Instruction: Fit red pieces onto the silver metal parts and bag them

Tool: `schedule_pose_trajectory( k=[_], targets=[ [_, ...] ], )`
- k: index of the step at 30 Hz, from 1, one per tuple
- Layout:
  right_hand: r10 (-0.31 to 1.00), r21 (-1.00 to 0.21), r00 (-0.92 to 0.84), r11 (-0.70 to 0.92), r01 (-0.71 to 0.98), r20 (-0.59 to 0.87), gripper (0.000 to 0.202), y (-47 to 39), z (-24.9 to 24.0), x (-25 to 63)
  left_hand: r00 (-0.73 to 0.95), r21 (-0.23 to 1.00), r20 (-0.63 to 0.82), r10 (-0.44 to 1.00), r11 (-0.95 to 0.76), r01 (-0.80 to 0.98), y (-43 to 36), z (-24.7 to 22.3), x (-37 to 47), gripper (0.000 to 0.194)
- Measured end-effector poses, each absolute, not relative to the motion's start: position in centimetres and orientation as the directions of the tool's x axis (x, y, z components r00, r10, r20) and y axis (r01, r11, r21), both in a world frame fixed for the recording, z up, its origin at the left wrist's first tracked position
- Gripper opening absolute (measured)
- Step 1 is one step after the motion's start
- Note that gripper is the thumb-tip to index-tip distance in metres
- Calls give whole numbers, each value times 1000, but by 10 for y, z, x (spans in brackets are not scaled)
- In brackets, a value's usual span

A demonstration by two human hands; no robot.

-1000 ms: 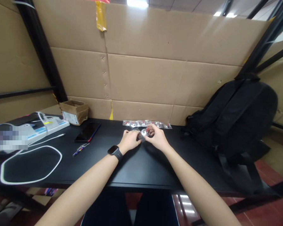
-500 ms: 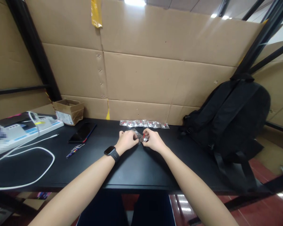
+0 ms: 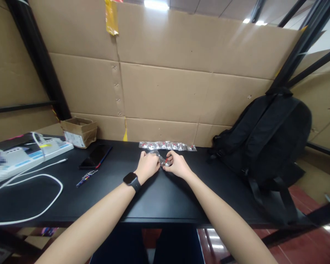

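Observation:
A small clear plastic packet [image 3: 161,160] is stretched between my two hands over the black table. My left hand [image 3: 148,164], with a dark watch [image 3: 131,179] on the wrist, is closed on the packet's left part. The fingers of my right hand [image 3: 177,164] pinch its right end, where something shiny and red shows. Just beyond the hands, a row of several clear packets [image 3: 167,146] with silvery and red contents lies along the back of the table.
On the left are a power strip [image 3: 30,158] with white cables, an open cardboard box [image 3: 80,132], a phone [image 3: 95,157] and keys [image 3: 86,178]. A black backpack [image 3: 266,139] occupies the right side. Cardboard panels [image 3: 165,91] stand behind the table [image 3: 165,205].
My left hand has turned slightly and its fingers have closed in more on the packet. The packet's right end has dipped a little in my right hand. The view has shifted slightly.

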State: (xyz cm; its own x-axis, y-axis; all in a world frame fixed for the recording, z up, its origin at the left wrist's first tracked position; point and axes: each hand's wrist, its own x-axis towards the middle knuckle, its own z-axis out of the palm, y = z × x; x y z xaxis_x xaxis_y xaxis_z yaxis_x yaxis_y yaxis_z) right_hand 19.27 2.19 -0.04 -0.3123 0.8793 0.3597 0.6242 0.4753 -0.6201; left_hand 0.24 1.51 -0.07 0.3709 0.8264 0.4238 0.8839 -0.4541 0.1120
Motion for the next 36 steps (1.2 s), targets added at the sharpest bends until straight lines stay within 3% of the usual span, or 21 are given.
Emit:
schedule_pose_trajectory(
  k=[8, 17, 24, 30, 36],
  targets=[
    [879, -612, -277, 470, 636, 387, 43, 29, -7, 189, 389, 35, 464, 796, -455, 890, 17, -5, 4, 24],
    [878, -593, -248, 463, 658, 410, 31, 16, -1, 180, 245, 237, 457, 855, -383, 893, 16, -6, 6, 23],
    [886, -580, -219, 437, 688, 409, 19, 19, -6, 171, 288, 238, 443, 849, -421, 875, 15, -5, 8, 24],
    [863, -532, -314, 495, 687, 396, 3, 18, -3, 176, 269, 275, 431, 861, -409, 870, 13, -3, 6, 24],
    [843, -513, -366, 533, 673, 394, 5, 20, -5, 182, 293, 293, 425, 856, -437, 851, 12, -2, 5, 22]
  ],
)
